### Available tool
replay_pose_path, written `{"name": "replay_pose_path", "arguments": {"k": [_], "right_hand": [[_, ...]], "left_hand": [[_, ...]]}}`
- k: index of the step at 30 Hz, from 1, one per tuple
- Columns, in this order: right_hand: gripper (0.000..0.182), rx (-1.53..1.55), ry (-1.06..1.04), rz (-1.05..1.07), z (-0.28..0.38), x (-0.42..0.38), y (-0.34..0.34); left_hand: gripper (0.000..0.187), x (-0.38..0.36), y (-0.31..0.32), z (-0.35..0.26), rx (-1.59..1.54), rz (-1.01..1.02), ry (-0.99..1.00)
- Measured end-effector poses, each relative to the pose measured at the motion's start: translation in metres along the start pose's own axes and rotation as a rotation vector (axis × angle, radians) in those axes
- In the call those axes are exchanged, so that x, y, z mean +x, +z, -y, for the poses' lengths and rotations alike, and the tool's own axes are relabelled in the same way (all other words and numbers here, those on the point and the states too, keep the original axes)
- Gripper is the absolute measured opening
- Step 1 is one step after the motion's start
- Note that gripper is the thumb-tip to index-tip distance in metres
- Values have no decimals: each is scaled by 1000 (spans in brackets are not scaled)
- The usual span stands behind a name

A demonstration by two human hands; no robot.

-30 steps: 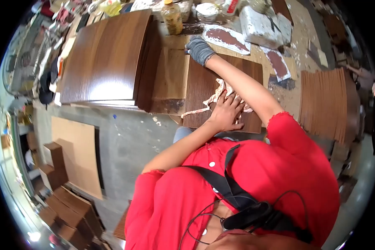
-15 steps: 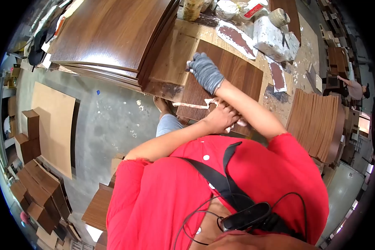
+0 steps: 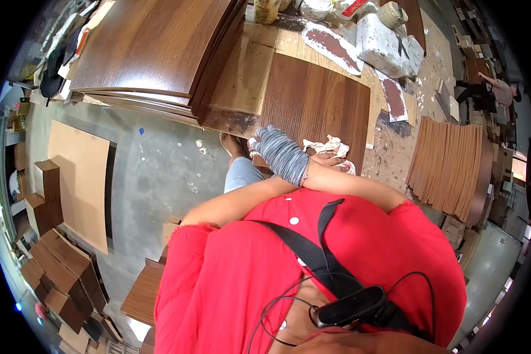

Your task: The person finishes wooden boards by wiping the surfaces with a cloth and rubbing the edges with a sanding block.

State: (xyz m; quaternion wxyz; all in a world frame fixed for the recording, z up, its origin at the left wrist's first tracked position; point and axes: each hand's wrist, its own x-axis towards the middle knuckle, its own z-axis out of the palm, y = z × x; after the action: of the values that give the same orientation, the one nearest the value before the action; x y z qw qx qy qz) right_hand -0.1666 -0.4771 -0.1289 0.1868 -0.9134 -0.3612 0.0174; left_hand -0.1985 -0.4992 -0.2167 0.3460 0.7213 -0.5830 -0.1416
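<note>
The person in the red shirt (image 3: 312, 265) bends over the counter (image 3: 395, 133) in the upper middle of the frame. A dark panel (image 3: 315, 106) lies flat on it, its near edge toward the person. The right hand (image 3: 282, 154), in a grey glove, sits at the panel's near left corner, crossing over the left forearm; its fingers curl over the edge there, but whether they pinch it or just rest I cannot tell. The left hand (image 3: 327, 160) is bare and mostly hidden under that wrist; its fingers lie on a crumpled rag (image 3: 329, 147) at the panel's near edge, pressing rather than clearly clenching, so its grip is unclear too.

To the left of the panel a pale board (image 3: 242, 76) lies against a tall stack of glossy brown panels (image 3: 153, 47) filling the upper left. Beyond the panel, at the top of the frame, stand a white block (image 3: 386, 47) and two smeared strips (image 3: 336, 53). At the right a stack of ribbed brown sheets (image 3: 448, 165) stands edge-on. Below the counter a bare foot (image 3: 233, 147) shows on the grey floor (image 3: 159, 171), with a tan board (image 3: 79, 183) at the left.
</note>
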Motion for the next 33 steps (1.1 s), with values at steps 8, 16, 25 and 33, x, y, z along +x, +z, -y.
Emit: {"name": "replay_pose_path", "arguments": {"k": [8,16,25,33], "right_hand": [[21,188,-1,66,-29,31,-20],[15,188,-46,204,-28,44,-26],[21,392,96,294,8,27,-10],[21,311,146,112,-33,50,-16]], "left_hand": [[37,-16,-56,-41,-586,5,-162],[48,22,-75,-57,-571,7,111],[64,20,-29,-5,338,-182,-2],[81,6,-31,1,-6,-213,-14]]}}
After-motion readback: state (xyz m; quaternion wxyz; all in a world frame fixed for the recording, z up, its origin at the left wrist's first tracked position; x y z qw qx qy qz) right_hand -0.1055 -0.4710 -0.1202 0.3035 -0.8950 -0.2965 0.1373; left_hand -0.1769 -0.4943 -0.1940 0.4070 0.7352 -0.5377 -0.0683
